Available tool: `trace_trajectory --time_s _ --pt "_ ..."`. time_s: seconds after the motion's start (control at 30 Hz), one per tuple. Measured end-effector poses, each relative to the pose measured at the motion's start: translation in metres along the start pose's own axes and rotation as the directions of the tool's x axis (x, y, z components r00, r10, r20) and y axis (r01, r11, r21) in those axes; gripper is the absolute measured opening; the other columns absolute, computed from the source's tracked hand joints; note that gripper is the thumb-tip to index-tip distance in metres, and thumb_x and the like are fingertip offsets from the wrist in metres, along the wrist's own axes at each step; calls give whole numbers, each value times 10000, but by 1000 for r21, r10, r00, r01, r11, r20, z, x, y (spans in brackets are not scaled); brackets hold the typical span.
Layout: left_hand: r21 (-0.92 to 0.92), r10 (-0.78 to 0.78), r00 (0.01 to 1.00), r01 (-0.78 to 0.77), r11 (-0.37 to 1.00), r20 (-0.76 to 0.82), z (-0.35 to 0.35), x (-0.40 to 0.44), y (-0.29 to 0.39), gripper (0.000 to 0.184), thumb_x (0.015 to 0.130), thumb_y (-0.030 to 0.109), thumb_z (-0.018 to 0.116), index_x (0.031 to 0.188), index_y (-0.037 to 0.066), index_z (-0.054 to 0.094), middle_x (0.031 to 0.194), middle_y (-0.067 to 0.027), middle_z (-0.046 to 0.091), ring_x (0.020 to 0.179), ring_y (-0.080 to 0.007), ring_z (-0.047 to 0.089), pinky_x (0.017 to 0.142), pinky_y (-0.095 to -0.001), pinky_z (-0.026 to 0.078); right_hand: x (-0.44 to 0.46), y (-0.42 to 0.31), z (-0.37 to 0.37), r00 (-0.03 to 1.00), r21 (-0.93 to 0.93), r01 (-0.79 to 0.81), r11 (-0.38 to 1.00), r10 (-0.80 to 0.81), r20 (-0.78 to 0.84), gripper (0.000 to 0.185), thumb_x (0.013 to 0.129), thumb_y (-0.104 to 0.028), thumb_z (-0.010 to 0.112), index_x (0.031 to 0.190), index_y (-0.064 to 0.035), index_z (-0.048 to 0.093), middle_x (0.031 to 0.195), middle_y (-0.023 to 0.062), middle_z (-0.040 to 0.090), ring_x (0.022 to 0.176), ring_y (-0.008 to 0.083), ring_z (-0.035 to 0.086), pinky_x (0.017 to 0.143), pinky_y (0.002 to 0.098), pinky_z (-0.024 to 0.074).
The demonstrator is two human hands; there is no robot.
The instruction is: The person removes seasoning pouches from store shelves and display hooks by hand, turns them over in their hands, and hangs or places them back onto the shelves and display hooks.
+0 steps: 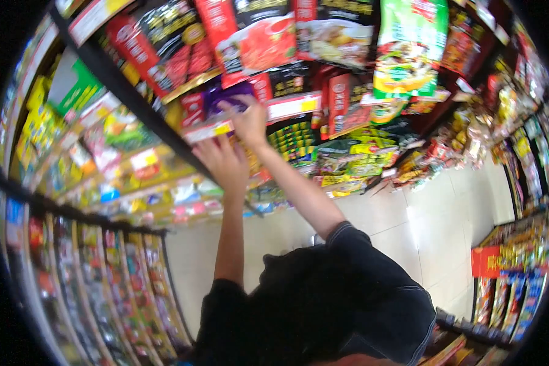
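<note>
Both my arms reach up to a shop shelf. My right hand (250, 122) is at a purple package (225, 97) just above the shelf's price strip (294, 107), its fingers bent against the package. My left hand (222, 158) lies lower, with its fingertips up at the strip's lower edge under a yellow tag (221, 129); its fingers are spread. Black-and-red food packets (256, 36) hang above my hands. A green and white packet (410, 49) hangs to the right. Whether the purple package is gripped is hard to make out.
A dark shelf post (128, 91) slants down just left of my hands. Beyond it are shelves of bright packets (125, 131). More racks stand at the lower left and far right, with a red box (485, 261). Pale floor tiles (390, 244) show below.
</note>
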State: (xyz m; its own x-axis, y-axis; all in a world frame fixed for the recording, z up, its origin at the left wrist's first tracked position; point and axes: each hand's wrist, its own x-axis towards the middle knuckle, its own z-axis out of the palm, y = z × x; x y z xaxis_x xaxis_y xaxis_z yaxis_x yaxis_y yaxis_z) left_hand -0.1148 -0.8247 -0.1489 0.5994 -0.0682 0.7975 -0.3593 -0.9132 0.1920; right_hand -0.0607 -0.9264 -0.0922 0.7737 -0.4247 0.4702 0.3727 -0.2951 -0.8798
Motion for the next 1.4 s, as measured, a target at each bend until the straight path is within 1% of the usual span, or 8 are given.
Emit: trace_trajectory --time_s 0.2,0.37,0.6,0.83,1.07,1.13,1.17,1.4 --pt "76 21 995 -29 997 97 7 1 2 715 943 343 648 1580 193 362 1571 -324 261 1478 -531 191 1175 -674 162 -81 10 -87 985 -8 156 988 -155 73 468 912 -68 653 1354 18 523 1260 233 606 1147 387 617 972 433 501" --pt "85 25 999 -28 996 46 21 14 -3 709 934 387 664 1573 240 394 1522 -360 304 1465 -544 193 1195 -655 101 -107 -4 -224 967 -88 230 969 -217 131 277 815 69 615 1023 -54 750 1051 102 732 1045 257 672 931 380 522" --pt "21 -141 988 140 990 55 -5 -34 31 663 955 292 655 1563 193 410 1628 -340 110 1504 -545 109 1187 -640 149 18 -100 -388 820 -370 385 845 -497 -283 501 974 -219 692 1415 -45 531 1428 153 525 1271 223 539 1022 338 465" --pt "-362 24 951 94 927 308 -30 -141 85 707 850 43 672 1518 128 458 1587 -284 234 1487 -478 219 1185 -564 245 103 -130 -395 965 -462 129 877 -219 -147 913 872 -454 762 1535 14 346 1319 215 627 1147 237 650 936 360 518" --pt "-426 22 860 229 875 509 -46 -197 124 648 820 3 655 1441 116 507 1497 -238 332 1396 -435 342 1164 -536 307 109 -146 -405 999 -48 42 998 -43 -13 315 923 -225 760 1125 12 709 836 -12 688 715 16 568 644 190 443" --pt "-429 16 849 250 868 528 -46 -199 124 640 820 0 658 1432 116 513 1468 -219 354 1366 -420 375 1154 -519 329 120 -133 -434 994 36 -34 999 30 109 284 927 -168 745 1154 -6 691 880 9 685 715 30 580 656 194 458" --pt "-436 -8 852 276 857 523 -45 -197 128 595 819 -13 656 1391 99 534 1394 -207 427 1311 -402 429 1111 -499 381 129 -113 -455 967 107 -131 986 103 231 503 957 -301 718 1317 25 589 1253 115 677 1093 142 663 982 310 507" --pt "-603 22 818 406 687 575 -46 -129 173 229 944 67 601 1162 26 655 1029 -166 660 988 -326 652 871 -408 530 32 -127 -515 900 41 -163 986 131 416 375 893 -238 775 1140 19 660 1004 48 738 840 112 682 794 284 540"
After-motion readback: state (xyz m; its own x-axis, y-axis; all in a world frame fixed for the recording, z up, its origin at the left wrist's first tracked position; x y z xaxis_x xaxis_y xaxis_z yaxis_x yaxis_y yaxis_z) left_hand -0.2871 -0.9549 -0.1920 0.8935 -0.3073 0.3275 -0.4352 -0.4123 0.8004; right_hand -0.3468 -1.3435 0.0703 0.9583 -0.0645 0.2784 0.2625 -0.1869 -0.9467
